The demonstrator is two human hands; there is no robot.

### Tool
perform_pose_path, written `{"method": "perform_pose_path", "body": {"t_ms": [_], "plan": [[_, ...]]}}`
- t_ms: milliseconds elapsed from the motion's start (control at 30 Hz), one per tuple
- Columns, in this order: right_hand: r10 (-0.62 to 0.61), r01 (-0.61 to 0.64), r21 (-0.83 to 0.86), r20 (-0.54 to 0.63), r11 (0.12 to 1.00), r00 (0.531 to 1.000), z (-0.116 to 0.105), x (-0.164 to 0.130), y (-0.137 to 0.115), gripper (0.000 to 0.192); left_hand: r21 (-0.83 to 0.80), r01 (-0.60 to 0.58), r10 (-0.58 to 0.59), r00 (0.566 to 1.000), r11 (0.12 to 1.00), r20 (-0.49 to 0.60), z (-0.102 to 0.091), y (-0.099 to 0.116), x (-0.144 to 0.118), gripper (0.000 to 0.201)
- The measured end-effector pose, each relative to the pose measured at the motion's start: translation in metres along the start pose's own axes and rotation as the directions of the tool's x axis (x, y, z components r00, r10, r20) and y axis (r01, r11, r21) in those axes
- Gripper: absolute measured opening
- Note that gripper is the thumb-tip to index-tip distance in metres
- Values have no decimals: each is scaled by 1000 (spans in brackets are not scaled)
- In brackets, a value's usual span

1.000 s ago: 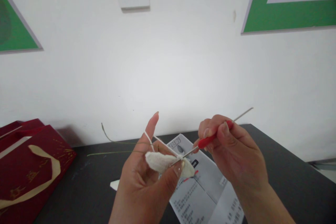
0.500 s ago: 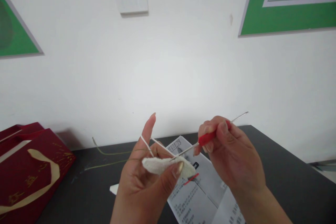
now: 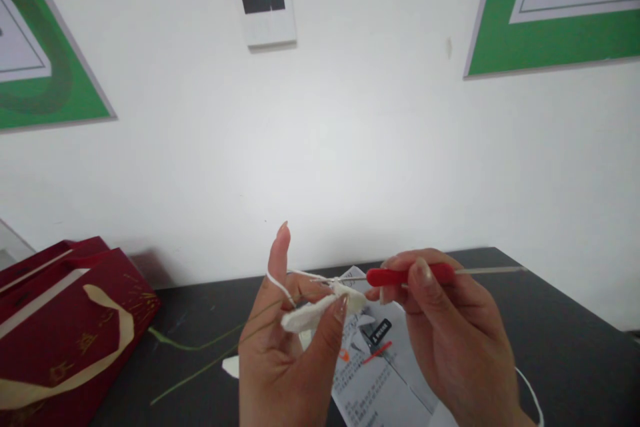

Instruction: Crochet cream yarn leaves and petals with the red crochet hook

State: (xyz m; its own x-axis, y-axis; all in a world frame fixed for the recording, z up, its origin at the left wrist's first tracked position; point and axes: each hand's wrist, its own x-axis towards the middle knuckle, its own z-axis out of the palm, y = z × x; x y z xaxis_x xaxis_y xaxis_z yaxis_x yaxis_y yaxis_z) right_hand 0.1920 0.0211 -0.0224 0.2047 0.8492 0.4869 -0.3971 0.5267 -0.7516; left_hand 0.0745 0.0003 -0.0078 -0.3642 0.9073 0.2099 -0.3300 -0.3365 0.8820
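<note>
My left hand (image 3: pixel 287 360) pinches a small white crocheted piece (image 3: pixel 306 317) between thumb and fingers, its index finger raised. White yarn (image 3: pixel 278 287) loops round that index finger and runs to the piece. Closed round a red-handled crochet hook (image 3: pixel 410 275) is my right hand (image 3: pixel 453 337). The hook lies nearly level, its thin metal tip at the yarn just above the top edge of the crocheted piece. A second metal shaft sticks out to the right of the handle. Thin green strands (image 3: pixel 200 347) trail leftward from behind my left hand.
A printed sheet (image 3: pixel 360 383) lies on the dark table (image 3: pixel 555 320) under my hands. Dark red gift bags (image 3: pixel 130 307) with cream ribbon stand at the left. Behind the table rises a white wall (image 3: pixel 350 147) with a panel and green-framed pictures.
The crochet hook has swung from slanting to nearly level, and its tip has lifted off the crocheted piece to the yarn above it. My right hand has lowered slightly. The view has shifted a little.
</note>
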Motion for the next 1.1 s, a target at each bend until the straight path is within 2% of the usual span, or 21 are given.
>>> {"method": "perform_pose_path", "body": {"t_ms": [67, 100, 167, 233, 267, 300, 333, 367, 433, 467, 500, 533, 567, 633, 667, 733, 800, 967, 1100], "plan": [[-172, 182, -177, 73, 967, 982, 0, -6, -5, 14, 10, -20, 20, 1000, 1000, -14, 1, 1, 0, 87], [-252, 286, -286, 150, 915, 956, -1, -10, -7, 15, -6, -17, 17, 1000, 1000, -14, 1, 2, 0, 89], [-374, 505, -470, 348, 724, 860, -4, -16, -11, 30, -87, 72, -71, 997, 994, 23, -1, 5, 1, 88], [-438, 671, -535, 509, 513, 741, -9, -19, -9, 52, -174, 257, -241, 965, 951, 108, -5, 8, 4, 82], [-432, 718, -516, 576, 466, 694, -11, -19, -6, 60, -205, 340, -312, 937, 918, 155, -8, 9, 6, 79], [-430, 737, -485, 603, 471, 672, -12, -17, -2, 62, -224, 384, -349, 919, 896, 183, -11, 10, 8, 75], [-503, 744, -420, 553, 520, 664, -13, -15, 3, 56, -245, 388, -346, 917, 889, 199, -13, 11, 10, 73], [-472, 675, -367, 505, 640, 723, -12, -12, 8, 44, -260, 372, -327, 923, 891, 201, -15, 11, 11, 73], [-346, 416, -182, 319, 891, 882, -8, -5, 17, 23, -278, 323, -281, 942, 905, 183, -16, 11, 13, 74], [-260, 278, -48, 236, 959, 936, -5, -2, 20, 16, -273, 308, -271, 948, 911, 167, -15, 11, 12, 74], [-140, 129, 74, 182, 989, 973, -2, 1, 21, 13, -260, 301, -269, 951, 918, 151, -15, 11, 11, 75], [-8, -21, 181, 155, 983, 988, 2, 3, 22, 12, -243, 296, -269, 953, 924, 137, -14, 12, 10, 75], [117, -156, 267, 158, 951, 981, 4, 4, 22, 13, -225, 290, -268, 955, 930, 124, -13, 13, 9, 76], [315, -369, 367, 201, 854, 928, 7, 6, 20, 16, -185, 293, -275, 955, 938, 114, -11, 15, 6, 77], [368, -430, 396, 226, 811, 902, 7, 7, 19, 17, -169, 297, -281, 953, 940, 114, -11, 16, 4, 78], [398, -476, 428, 263, 768, 879, 6, 9, 16, 18, -145, 308, -293, 949, 940, 118, -10, 18, 2, 81], [367, -459, 435, 283, 774, 886, 3, 12, 13, 19, -120, 329, -313, 940, 937, 135, -10, 19, 0, 81], [255, -334, 325, 261, 885, 931, -8, 18, 4, 21, -17, 371, -363, 917, 928, 164, -11, 20, -3, 79], [182, -243, 224, 259, 944, 948, -15, 22, -2, 23, 23, 377, -375, 909, 926, 182, -12, 20, -3, 79]]}}
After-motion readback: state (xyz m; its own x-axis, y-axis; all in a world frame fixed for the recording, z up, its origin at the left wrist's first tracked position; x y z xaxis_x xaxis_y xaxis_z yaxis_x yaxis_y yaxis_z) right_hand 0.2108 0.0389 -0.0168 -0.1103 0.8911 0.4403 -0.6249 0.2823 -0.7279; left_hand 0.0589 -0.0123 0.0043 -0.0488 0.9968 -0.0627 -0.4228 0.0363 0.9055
